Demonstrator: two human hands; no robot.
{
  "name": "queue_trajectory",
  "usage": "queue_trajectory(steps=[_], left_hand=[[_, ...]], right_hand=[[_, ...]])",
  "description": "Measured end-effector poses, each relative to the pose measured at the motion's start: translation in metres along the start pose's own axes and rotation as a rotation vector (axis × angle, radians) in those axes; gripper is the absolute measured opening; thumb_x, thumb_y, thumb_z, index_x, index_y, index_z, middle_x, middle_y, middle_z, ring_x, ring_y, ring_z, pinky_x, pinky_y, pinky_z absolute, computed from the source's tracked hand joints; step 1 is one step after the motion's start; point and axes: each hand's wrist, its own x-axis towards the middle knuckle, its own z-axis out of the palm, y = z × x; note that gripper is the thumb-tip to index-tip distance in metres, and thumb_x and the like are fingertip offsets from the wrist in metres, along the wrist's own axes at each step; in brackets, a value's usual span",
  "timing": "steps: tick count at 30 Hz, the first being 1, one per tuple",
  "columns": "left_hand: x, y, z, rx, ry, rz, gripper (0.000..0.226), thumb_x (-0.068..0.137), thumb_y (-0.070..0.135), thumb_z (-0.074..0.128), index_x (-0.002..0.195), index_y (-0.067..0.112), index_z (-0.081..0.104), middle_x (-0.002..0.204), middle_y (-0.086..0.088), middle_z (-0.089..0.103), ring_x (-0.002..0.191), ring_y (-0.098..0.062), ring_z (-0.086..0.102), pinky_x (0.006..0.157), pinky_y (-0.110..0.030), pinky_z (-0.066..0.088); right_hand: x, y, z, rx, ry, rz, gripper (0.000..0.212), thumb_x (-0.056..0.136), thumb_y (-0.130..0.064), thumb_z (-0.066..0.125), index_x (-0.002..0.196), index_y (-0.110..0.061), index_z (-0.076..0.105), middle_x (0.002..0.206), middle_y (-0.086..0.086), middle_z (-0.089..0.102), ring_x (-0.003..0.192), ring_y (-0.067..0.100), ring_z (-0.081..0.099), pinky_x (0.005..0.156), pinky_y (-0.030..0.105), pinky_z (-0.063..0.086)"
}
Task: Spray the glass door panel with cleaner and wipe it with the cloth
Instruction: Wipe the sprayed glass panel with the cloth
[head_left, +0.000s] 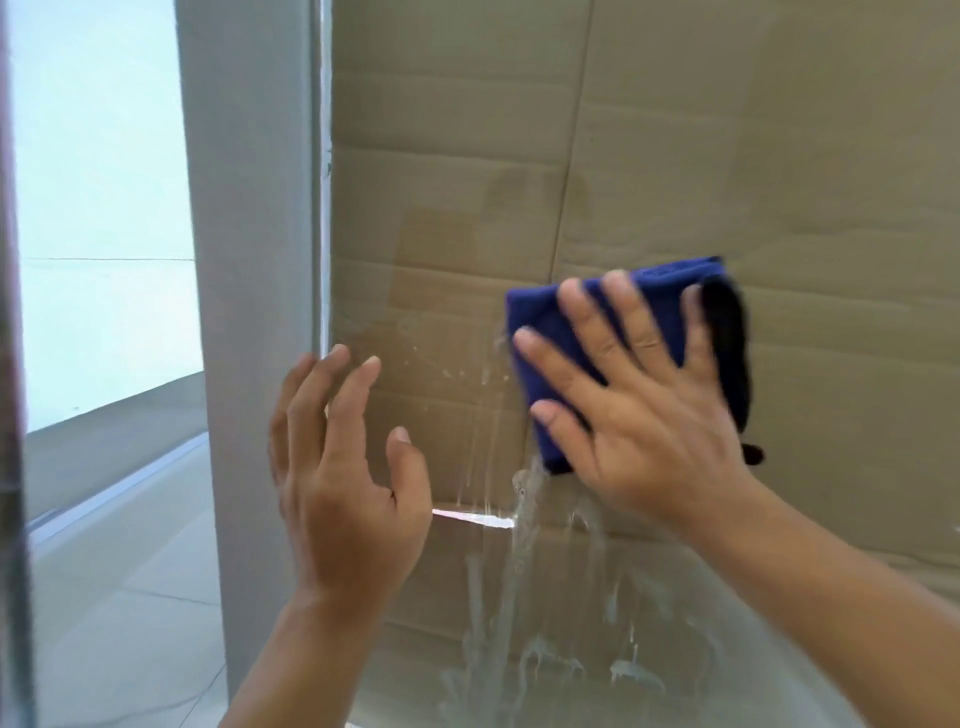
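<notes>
The cloth (550, 317) is deep blue with a black edge at three o'clock; whitish streaks mark the glass (519, 597) over tan, creased cardboard (727, 130); the frame (249, 260) is grey.

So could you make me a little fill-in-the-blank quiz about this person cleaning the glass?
1. The right hand presses a folded ____ cloth flat against the glass door panel.
2. The left hand is open and holds ____.
3. Behind the glass stands brown ____.
4. Streaks of cleaner run ____ the cloth.

Missing words: blue; nothing; cardboard; below
</notes>
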Motion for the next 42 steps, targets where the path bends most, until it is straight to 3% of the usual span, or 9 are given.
queue_trajectory(steps=[5, 10, 12, 18, 20, 25, 31, 38, 42], left_hand=[[0.005, -0.017, -0.009, 0.054, 0.024, -0.058, 0.050, 0.082, 0.003, 0.061, 0.131, -0.002, 0.055, 0.136, -0.019, 0.053, 0.137, -0.038, 0.039, 0.108, -0.058, 0.036], [0.006, -0.035, -0.014, 0.101, 0.014, -0.066, 0.050, 0.082, 0.003, 0.058, 0.132, -0.002, 0.054, 0.137, -0.020, 0.051, 0.137, -0.039, 0.038, 0.110, -0.056, 0.034], [0.006, -0.038, -0.015, 0.108, 0.003, -0.068, 0.050, 0.082, 0.002, 0.057, 0.132, -0.001, 0.055, 0.137, -0.020, 0.050, 0.136, -0.039, 0.038, 0.109, -0.056, 0.035], [0.008, -0.047, -0.020, 0.125, 0.002, -0.073, 0.050, 0.083, -0.001, 0.056, 0.132, 0.001, 0.056, 0.138, -0.018, 0.049, 0.132, -0.039, 0.042, 0.107, -0.055, 0.037], [0.008, -0.050, -0.022, 0.126, 0.004, -0.062, 0.049, 0.083, 0.000, 0.056, 0.131, 0.001, 0.057, 0.138, -0.018, 0.050, 0.131, -0.038, 0.043, 0.107, -0.054, 0.037], [0.007, -0.053, -0.024, 0.129, -0.014, -0.042, 0.047, 0.085, 0.001, 0.057, 0.132, 0.002, 0.056, 0.139, -0.017, 0.049, 0.132, -0.037, 0.042, 0.105, -0.056, 0.039], [0.006, -0.057, -0.026, 0.116, -0.025, -0.035, 0.047, 0.085, -0.001, 0.058, 0.132, 0.003, 0.057, 0.139, -0.017, 0.049, 0.131, -0.037, 0.042, 0.104, -0.056, 0.040], [0.004, -0.064, -0.029, 0.135, -0.009, 0.005, 0.040, 0.088, 0.005, 0.059, 0.128, 0.001, 0.060, 0.137, -0.019, 0.051, 0.129, -0.039, 0.046, 0.105, -0.054, 0.040], [0.004, -0.063, -0.027, 0.110, -0.004, -0.016, 0.041, 0.088, 0.004, 0.060, 0.129, 0.001, 0.061, 0.137, -0.019, 0.052, 0.130, -0.038, 0.045, 0.108, -0.049, 0.039]], right_hand=[[0.028, -0.001, -0.006, 0.065, 0.052, 0.544, 0.058, 0.109, -0.047, 0.032, 0.162, -0.027, 0.020, 0.170, 0.014, 0.008, 0.155, 0.042, 0.004, 0.116, 0.073, -0.001], [0.020, -0.028, 0.002, 0.045, -0.044, -0.045, 0.066, 0.101, -0.059, 0.044, 0.159, -0.029, 0.032, 0.168, 0.009, 0.019, 0.156, 0.036, 0.013, 0.120, 0.069, 0.003], [0.020, -0.021, 0.003, 0.032, -0.039, -0.114, 0.068, 0.098, -0.063, 0.047, 0.157, -0.031, 0.035, 0.167, 0.006, 0.022, 0.155, 0.032, 0.016, 0.121, 0.065, 0.003], [0.056, -0.016, -0.007, 0.051, 0.061, 0.671, 0.069, 0.103, -0.058, 0.032, 0.163, -0.025, 0.017, 0.169, 0.018, 0.007, 0.155, 0.042, 0.004, 0.117, 0.073, 0.001], [0.058, -0.037, -0.006, 0.052, 0.040, 0.574, 0.070, 0.103, -0.057, 0.034, 0.163, -0.024, 0.019, 0.169, 0.017, 0.009, 0.155, 0.043, 0.005, 0.117, 0.073, 0.000], [0.033, -0.054, 0.005, 0.098, -0.029, -0.091, 0.065, 0.099, -0.060, 0.049, 0.156, -0.031, 0.039, 0.167, 0.007, 0.024, 0.156, 0.031, 0.016, 0.123, 0.061, 0.003], [0.056, -0.053, 0.003, 0.110, 0.136, 0.471, 0.063, 0.103, -0.058, 0.044, 0.156, -0.023, 0.040, 0.165, 0.016, 0.024, 0.153, 0.042, 0.017, 0.120, 0.067, 0.006], [0.045, -0.076, 0.012, 0.085, -0.031, -0.158, 0.066, 0.102, -0.059, 0.043, 0.158, -0.025, 0.034, 0.168, 0.008, 0.021, 0.156, 0.031, 0.015, 0.123, 0.062, 0.004], [0.070, -0.060, 0.007, 0.026, 0.038, 0.172, 0.070, 0.104, -0.061, 0.037, 0.160, -0.019, 0.028, 0.168, 0.010, 0.017, 0.156, 0.033, 0.012, 0.121, 0.063, 0.002]])
